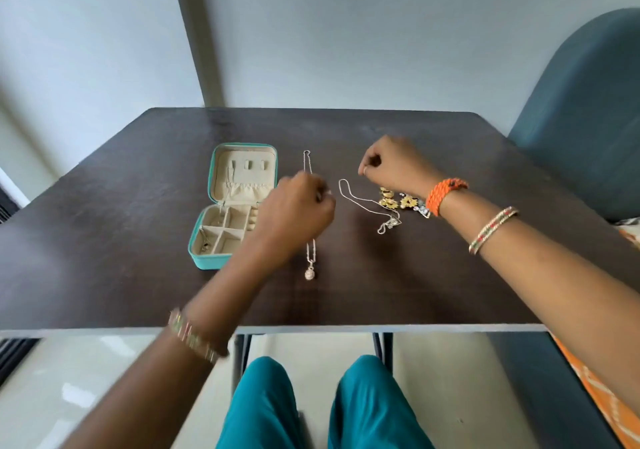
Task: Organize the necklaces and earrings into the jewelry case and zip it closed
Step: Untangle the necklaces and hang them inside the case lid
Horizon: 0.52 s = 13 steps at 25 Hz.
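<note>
Open jewelry case (221, 206) is shown left of centre on the bench (104, 258). Pendant necklace (309, 261) is crossed by the curled left hand (294, 216); grip cannot be told. Right hand (391, 168), fingers curled, is seen above a second necklace (363, 202) and earrings (398, 199).

Dark wood-grain table (138, 258), faintly glossy. The case (211, 258) has a smooth teal shell and matt beige cloth lining. Shiny metal necklaces (309, 261).

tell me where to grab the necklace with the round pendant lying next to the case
Pinch the necklace with the round pendant at the far loop of its chain, coming from above. It lies straight and flat on the table, so lifting that end should let the pendant hang without tangling. The left hand covers its middle.
</note>
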Each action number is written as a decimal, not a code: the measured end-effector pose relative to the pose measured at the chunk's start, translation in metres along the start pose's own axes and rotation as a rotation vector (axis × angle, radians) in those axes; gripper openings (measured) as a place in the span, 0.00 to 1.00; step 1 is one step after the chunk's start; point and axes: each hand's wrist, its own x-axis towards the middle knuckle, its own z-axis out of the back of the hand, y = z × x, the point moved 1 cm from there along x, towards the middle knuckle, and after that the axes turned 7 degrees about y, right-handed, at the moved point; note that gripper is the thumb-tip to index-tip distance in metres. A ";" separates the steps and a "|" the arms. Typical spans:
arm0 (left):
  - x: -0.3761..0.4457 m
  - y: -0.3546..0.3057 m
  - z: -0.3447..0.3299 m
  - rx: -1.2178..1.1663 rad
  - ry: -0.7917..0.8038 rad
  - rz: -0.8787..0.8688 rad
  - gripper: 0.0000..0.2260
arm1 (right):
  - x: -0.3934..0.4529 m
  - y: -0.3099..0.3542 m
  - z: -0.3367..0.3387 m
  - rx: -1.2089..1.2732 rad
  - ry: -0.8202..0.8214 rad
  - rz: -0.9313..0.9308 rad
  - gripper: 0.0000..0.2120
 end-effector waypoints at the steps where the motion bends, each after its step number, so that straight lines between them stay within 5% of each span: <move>1: 0.019 -0.003 -0.006 0.041 0.023 -0.042 0.11 | -0.014 0.002 -0.004 -0.033 0.035 -0.006 0.10; 6: 0.079 0.004 -0.037 0.428 0.305 -0.155 0.19 | -0.050 -0.006 -0.011 -0.235 0.129 -0.054 0.15; 13: 0.099 0.018 -0.047 0.684 0.227 -0.201 0.16 | -0.059 0.005 -0.017 -0.157 0.216 -0.036 0.21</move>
